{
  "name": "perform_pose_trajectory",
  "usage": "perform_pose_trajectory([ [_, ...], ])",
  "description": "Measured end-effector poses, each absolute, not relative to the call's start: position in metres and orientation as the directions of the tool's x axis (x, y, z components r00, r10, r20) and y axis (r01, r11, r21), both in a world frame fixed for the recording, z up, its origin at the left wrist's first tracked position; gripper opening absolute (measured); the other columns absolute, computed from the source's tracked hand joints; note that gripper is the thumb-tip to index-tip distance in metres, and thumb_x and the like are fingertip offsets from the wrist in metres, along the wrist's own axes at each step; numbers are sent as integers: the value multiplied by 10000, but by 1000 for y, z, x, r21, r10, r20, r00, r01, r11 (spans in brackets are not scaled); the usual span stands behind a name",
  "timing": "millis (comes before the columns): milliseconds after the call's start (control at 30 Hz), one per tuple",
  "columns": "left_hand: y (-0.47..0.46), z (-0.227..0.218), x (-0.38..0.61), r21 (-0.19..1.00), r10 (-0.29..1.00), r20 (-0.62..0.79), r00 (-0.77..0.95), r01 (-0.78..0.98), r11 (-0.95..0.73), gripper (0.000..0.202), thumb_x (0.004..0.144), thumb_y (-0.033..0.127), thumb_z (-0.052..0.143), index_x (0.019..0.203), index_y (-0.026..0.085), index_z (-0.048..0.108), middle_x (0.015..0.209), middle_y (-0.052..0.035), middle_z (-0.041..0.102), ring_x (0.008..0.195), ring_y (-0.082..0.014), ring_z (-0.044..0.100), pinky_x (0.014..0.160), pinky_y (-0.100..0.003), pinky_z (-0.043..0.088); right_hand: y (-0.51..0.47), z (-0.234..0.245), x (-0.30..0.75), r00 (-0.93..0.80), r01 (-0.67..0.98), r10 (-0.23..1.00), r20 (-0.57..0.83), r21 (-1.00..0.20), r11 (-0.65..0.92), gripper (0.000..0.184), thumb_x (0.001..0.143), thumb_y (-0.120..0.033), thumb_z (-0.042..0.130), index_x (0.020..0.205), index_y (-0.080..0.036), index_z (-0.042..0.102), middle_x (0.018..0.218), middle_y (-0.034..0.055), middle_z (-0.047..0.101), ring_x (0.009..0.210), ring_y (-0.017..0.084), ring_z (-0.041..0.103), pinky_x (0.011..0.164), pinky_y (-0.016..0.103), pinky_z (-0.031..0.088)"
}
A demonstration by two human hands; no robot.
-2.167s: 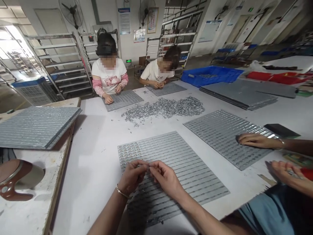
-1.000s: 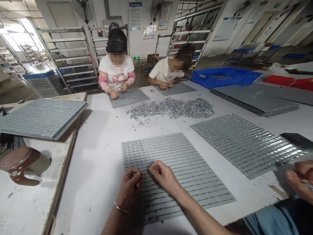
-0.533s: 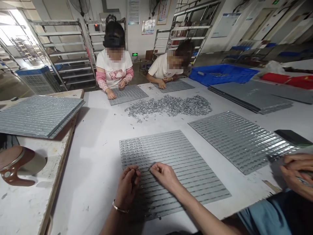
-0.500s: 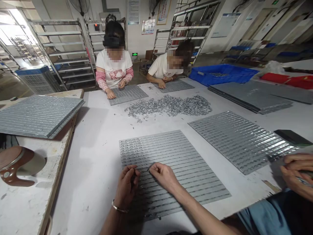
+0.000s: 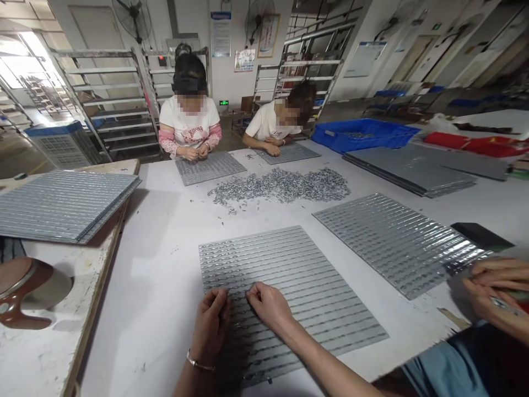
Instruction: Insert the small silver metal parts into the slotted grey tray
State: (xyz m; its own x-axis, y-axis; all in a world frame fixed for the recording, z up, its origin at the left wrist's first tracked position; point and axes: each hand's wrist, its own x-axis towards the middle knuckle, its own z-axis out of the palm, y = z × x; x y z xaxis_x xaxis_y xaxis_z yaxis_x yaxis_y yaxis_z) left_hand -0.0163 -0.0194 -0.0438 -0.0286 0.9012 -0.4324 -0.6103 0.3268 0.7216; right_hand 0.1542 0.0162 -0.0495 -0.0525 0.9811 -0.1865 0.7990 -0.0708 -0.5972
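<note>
A grey ridged board (image 5: 314, 286) lies flat in front of me, with rows of small shiny oval pieces along its left part. At its left edge is my left hand (image 5: 212, 317), a bracelet on the wrist, its fingers curled and thumb pressed to the forefinger. My right hand (image 5: 270, 304) rests over the board's left half, thumb and fingertips pinched close to its surface. What either pinch holds is too small or hidden to make out. Beyond the board is a spread pile of small shiny metal-looking pieces (image 5: 281, 184).
Two people work across the white table (image 5: 161, 231) at similar boards. At right, another person's hands (image 5: 496, 286) are near a second ridged board (image 5: 397, 242). Stacked boards (image 5: 66, 201) and a brown-lidded mug (image 5: 37, 286) stand left; a blue crate (image 5: 363, 132) is at the back right.
The view has tilted up slightly, so things sit lower. My hands remain pinched at the board's left part. Across the table, the left person's hands have come together.
</note>
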Motion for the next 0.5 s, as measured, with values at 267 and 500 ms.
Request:
perform_pose_trajectory([
  [267,-16,-43,-18,725,889,-455,-51,-601,337,576,499,449,996,858,135,674,656,30,608,457,-3,320,396,-119,246,23,-47,154,-101,877,973,-207,-481,-11,154,942,-193,552,843,-180,670,843,55,746,798,184,651,653,270,299],
  [500,-16,-36,-16,697,789,-600,-130,-570,436,483,408,358,1016,793,295,731,863,18,768,823,-213,734,616,-258,566,18,-62,146,-66,807,997,-49,-590,24,94,873,-161,611,800,-183,666,787,14,713,734,150,600,627,257,299],
])
